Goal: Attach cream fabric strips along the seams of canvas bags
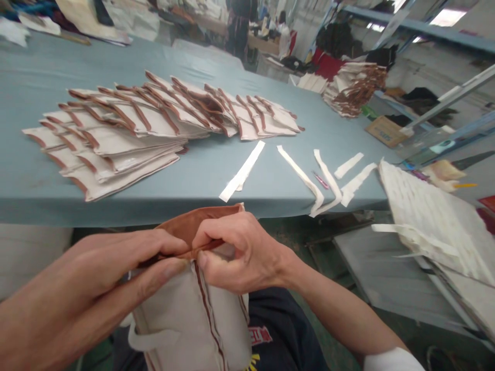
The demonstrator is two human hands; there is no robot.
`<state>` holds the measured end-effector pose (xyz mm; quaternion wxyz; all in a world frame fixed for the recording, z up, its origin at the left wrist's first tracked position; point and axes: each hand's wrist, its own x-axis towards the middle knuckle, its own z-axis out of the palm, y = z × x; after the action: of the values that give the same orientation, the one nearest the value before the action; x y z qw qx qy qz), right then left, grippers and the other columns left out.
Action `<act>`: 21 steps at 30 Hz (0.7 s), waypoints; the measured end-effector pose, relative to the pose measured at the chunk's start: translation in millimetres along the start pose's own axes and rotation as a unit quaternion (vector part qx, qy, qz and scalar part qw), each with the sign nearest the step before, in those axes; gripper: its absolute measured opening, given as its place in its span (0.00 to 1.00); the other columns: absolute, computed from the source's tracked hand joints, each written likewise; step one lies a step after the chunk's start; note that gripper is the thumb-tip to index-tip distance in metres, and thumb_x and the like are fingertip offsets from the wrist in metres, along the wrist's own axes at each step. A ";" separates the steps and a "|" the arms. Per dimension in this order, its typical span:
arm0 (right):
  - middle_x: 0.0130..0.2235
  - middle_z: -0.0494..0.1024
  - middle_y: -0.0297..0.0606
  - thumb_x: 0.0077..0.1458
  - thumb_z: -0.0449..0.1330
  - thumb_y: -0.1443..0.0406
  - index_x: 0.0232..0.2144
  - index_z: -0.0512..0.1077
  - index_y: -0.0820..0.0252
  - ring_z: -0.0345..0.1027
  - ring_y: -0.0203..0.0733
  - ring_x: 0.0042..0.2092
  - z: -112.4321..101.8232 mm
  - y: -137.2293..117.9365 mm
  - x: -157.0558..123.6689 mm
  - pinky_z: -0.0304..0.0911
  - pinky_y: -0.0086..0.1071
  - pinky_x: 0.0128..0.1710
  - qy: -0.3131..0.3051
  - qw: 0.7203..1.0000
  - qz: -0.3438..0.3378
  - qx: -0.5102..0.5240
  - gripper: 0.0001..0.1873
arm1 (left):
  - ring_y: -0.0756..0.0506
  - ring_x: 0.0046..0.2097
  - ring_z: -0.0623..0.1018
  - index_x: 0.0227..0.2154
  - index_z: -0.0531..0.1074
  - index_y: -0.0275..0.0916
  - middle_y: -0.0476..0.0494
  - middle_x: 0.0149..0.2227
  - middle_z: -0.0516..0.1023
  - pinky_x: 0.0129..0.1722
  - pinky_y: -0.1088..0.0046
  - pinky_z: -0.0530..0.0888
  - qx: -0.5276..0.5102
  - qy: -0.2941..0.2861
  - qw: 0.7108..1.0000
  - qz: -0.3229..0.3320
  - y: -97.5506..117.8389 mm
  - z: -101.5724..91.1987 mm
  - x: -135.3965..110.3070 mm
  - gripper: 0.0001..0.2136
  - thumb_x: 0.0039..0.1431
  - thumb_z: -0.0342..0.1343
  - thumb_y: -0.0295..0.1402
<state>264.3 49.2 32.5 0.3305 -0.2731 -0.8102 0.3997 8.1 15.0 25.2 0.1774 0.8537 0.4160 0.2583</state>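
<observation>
Both hands work on a cream canvas bag (193,319) with a brown lining and brown trim, held in my lap below the table edge. My left hand (100,278) pinches the bag's brown top edge from the left, fingers closed on the fabric. My right hand (240,252) grips the same rim from the right, thumb and fingers pressed on the brown seam. The bag's brown inside (193,224) shows just above my fingers. A cream handle loop (150,337) hangs at the bag's lower left.
A grey-blue table (46,77) carries a fanned stack of finished cream-and-brown bags (127,129) and several loose white fabric strips (243,170). A pile of cream fabric (433,216) lies at right. More bags (356,87), shelving and a cardboard box (386,131) stand behind.
</observation>
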 end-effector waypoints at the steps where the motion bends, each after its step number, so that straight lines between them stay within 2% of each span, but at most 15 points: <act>1: 0.26 0.72 0.27 0.54 0.56 0.67 0.27 0.70 0.57 0.62 0.32 0.28 0.8 1.2 -1.2 0.57 0.28 0.32 0.000 1.000 0.001 -0.005 0.04 | 0.50 0.33 0.87 0.40 0.79 0.52 0.58 0.35 0.88 0.29 0.79 0.76 0.000 -0.007 1.000 0.030 0.9 1.1 3.0 0.14 0.79 0.49 0.41; 3: 0.27 0.72 0.27 0.54 0.58 0.67 0.28 0.71 0.57 0.63 0.32 0.28 2.1 3.6 -2.9 0.57 0.28 0.32 0.006 1.000 0.011 0.006 0.03 | 0.48 0.27 0.82 0.35 0.74 0.51 0.56 0.29 0.83 0.26 0.72 0.72 0.020 0.006 0.996 0.091 1.9 5.5 8.6 0.17 0.80 0.45 0.37; 5: 0.27 0.72 0.27 0.54 0.58 0.66 0.29 0.70 0.57 0.64 0.33 0.29 3.1 5.9 -3.7 0.58 0.28 0.33 0.005 0.999 0.033 0.039 0.03 | 0.47 0.23 0.77 0.31 0.71 0.50 0.56 0.24 0.78 0.26 0.68 0.68 0.059 0.053 0.990 0.114 1.5 10.3 13.3 0.18 0.80 0.46 0.37; 7: 0.27 0.71 0.27 0.54 0.58 0.65 0.28 0.69 0.57 0.63 0.33 0.29 4.1 7.8 -3.7 0.58 0.28 0.32 0.006 0.995 0.061 0.077 0.04 | 0.49 0.21 0.74 0.29 0.70 0.48 0.57 0.22 0.74 0.24 0.69 0.65 0.070 0.077 0.988 0.111 -0.3 13.7 17.7 0.18 0.80 0.49 0.38; 11: 0.25 0.67 0.27 0.53 0.56 0.63 0.27 0.67 0.56 0.60 0.34 0.27 5.1 11.1 -3.1 0.58 0.28 0.30 0.007 0.989 0.078 0.126 0.05 | 0.54 0.18 0.66 0.24 0.65 0.45 0.60 0.19 0.66 0.20 0.76 0.60 0.014 0.063 0.994 0.092 -4.1 14.6 24.7 0.22 0.80 0.50 0.36; 13: 0.25 0.68 0.27 0.53 0.55 0.64 0.28 0.67 0.56 0.61 0.34 0.28 5.0 13.6 -3.2 0.59 0.28 0.30 0.001 0.990 0.058 0.126 0.04 | 0.54 0.21 0.70 0.27 0.70 0.45 0.60 0.22 0.72 0.23 0.79 0.64 -0.018 0.047 0.995 0.084 -4.5 12.2 26.0 0.19 0.80 0.52 0.37; 15: 0.27 0.71 0.28 0.54 0.55 0.65 0.29 0.69 0.56 0.63 0.34 0.29 4.8 16.9 -3.3 0.60 0.28 0.32 0.000 0.995 0.017 0.102 0.04 | 0.54 0.27 0.77 0.37 0.77 0.47 0.59 0.29 0.80 0.30 0.81 0.69 -0.044 0.025 0.996 0.078 -3.2 8.3 25.6 0.12 0.79 0.54 0.37; 17: 0.29 0.74 0.30 0.57 0.56 0.65 0.30 0.70 0.57 0.65 0.34 0.29 5.0 20.1 -3.5 0.61 0.29 0.34 0.005 0.998 -0.028 0.060 0.05 | 0.53 0.32 0.81 0.43 0.78 0.49 0.58 0.34 0.84 0.34 0.82 0.72 -0.057 0.002 0.995 0.077 -0.8 3.7 24.1 0.07 0.78 0.55 0.38; 21: 0.29 0.76 0.31 0.61 0.56 0.64 0.31 0.72 0.56 0.68 0.36 0.31 4.9 20.8 -4.1 0.61 0.31 0.36 0.021 0.997 -0.069 -0.021 0.07 | 0.51 0.31 0.81 0.41 0.77 0.49 0.58 0.33 0.83 0.33 0.81 0.72 -0.060 -0.044 0.994 0.075 5.6 -1.2 22.1 0.10 0.79 0.54 0.41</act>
<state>266.9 55.1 11.7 0.3688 -0.2315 -0.8283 0.3526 22.4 29.6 35.5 0.2270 0.8807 0.3264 0.2577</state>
